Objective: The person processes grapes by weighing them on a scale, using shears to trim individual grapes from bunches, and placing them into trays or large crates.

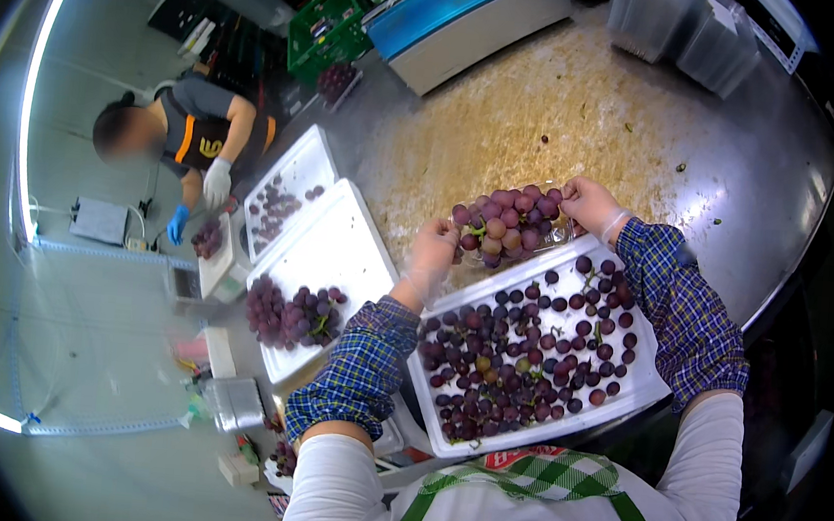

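A bunch of purple grapes [511, 221] in a clear punnet [558, 234] is held above the far edge of a white tray [644, 388] of loose grapes, clasped at either end by the left hand [431, 253] and right hand [593, 206]. Berries could be shaken loose and rolled across the steel table [739, 149] if the punnet were tilted. A co-worker [191, 140] is seen beyond more white trays [335, 249].
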Tool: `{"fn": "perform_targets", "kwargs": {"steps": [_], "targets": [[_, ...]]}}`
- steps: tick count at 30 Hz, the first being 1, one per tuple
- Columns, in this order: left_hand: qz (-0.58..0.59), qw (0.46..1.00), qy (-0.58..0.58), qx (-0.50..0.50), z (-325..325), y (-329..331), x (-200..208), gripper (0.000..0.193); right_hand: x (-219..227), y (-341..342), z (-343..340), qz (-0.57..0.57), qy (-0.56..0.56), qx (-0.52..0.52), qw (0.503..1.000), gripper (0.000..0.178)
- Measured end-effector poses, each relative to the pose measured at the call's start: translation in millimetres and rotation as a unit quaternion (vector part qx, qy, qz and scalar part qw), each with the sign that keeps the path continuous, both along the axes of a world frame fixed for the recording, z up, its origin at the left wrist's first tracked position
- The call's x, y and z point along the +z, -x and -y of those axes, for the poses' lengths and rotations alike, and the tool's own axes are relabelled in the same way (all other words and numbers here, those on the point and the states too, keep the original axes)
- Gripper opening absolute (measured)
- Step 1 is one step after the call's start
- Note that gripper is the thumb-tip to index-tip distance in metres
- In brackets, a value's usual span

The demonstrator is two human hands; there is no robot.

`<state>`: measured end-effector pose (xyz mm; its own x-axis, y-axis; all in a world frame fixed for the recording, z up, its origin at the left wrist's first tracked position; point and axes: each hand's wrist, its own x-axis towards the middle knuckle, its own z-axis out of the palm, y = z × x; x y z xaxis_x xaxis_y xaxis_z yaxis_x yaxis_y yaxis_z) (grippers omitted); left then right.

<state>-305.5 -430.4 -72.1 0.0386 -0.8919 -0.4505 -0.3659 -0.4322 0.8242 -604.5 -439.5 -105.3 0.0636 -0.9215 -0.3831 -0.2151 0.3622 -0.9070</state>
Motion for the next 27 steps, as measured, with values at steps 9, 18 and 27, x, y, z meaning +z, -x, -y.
{"fn": "perform_targets", "kwargs": {"steps": [9,18,27], "targets": [[0.083,0.995,0.053,-0.008,94,14,-76,0.019,-53,12,106,-0.194,0.023,0.040,0.980,0.013],[0.014,0.999,0.022,0.047,161,27,-81,0.015,-64,13,189,-0.233,-0.008,0.027,0.972,0.025],[-0.008,0.997,0.032,0.067,207,44,-91,0.018,-93,14,225,-0.164,0.081,-0.109,0.977,0.020]]}}
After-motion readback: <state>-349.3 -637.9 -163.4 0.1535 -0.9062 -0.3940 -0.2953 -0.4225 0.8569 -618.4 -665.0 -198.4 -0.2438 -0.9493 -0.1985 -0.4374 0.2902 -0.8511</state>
